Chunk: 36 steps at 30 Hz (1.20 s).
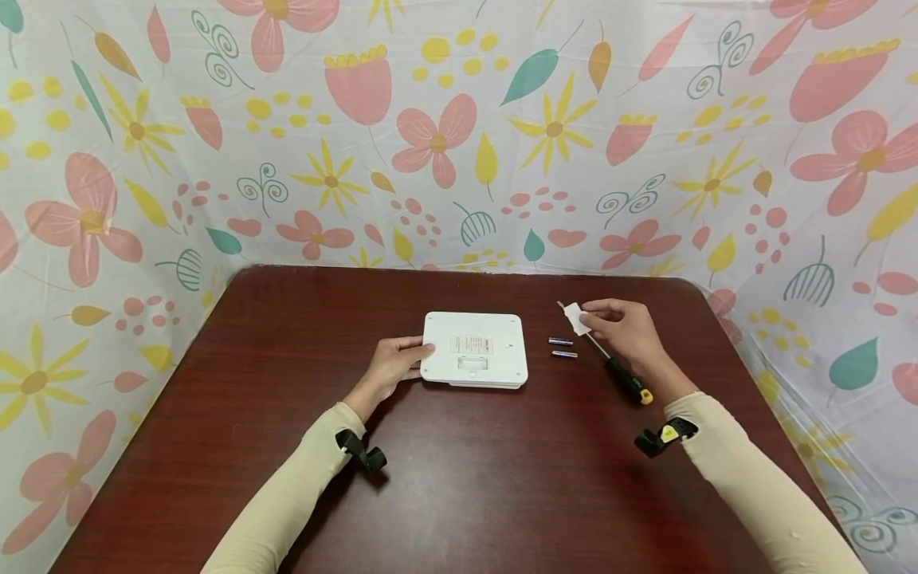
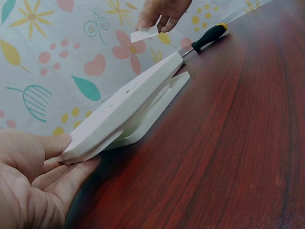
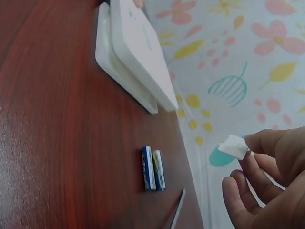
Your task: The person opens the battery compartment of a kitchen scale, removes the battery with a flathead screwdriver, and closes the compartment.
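A flat white kitchen scale [image 1: 502,363] is underside up, showing a label and an uncovered battery compartment [image 1: 472,363]. My left hand [image 1: 393,365] grips its left edge, thumb [image 2: 58,144] on top and fingers below. From the side, the upper slab tilts over a thinner white part [image 2: 157,112] beneath it. Between thumb and fingers, my right hand [image 1: 625,333] pinches a small white battery cover [image 1: 576,319], held up above the table. Two batteries [image 3: 152,169] lie side by side between the scale and my right hand.
Below the right hand lies a screwdriver [image 1: 625,380] with a black and yellow handle, its shaft pointing away to the back left. The dark red wooden table [image 1: 459,478] meets a flower-patterned cloth [image 1: 437,207] along its back edge.
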Motion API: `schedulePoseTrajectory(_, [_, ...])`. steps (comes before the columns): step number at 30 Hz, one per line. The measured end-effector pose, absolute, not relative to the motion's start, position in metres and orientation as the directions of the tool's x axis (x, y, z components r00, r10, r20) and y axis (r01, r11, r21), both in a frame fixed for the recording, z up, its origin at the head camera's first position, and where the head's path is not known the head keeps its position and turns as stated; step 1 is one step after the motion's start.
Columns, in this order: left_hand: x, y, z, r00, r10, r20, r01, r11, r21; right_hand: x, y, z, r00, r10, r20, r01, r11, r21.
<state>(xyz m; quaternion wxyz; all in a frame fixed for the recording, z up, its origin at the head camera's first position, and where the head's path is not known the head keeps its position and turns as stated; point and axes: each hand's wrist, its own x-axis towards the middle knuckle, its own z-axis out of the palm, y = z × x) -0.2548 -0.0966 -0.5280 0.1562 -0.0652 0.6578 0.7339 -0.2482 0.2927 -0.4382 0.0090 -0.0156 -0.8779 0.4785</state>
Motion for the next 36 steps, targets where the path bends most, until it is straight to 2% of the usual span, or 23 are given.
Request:
schedulePoseTrajectory(9, [-0.255, -0.097, -0.528, -0.945, 0.142, -0.295, -0.309, -0.086, 0.947, -0.246, 0.269, -0.438, -0.994, -0.032, 0.108, -0.106, 0.6, -0.793])
schedulePoseTrajectory(15, [-0.256, -0.097, -0.529, -0.944, 0.148, -0.294, -0.31, -0.096, 0.946, -0.242, 0.244, -0.433, -0.976, -0.074, 0.204, -0.201, 0.669, -0.715])
schedulePoseTrajectory(23, [-0.256, -0.097, -0.53, -0.946, 0.148, -0.289, -0.305, -0.096, 0.948, -0.234, 0.209, -0.431, -0.958, -0.131, 0.253, -0.27, 0.698, -0.663])
schedulePoseTrajectory(36, [-0.255, -0.097, -0.529, -0.944, 0.15, -0.293, -0.31, -0.1, 0.946, -0.226, 0.166, -0.448, -0.857, -0.326, 0.4, -0.499, 0.719, -0.484])
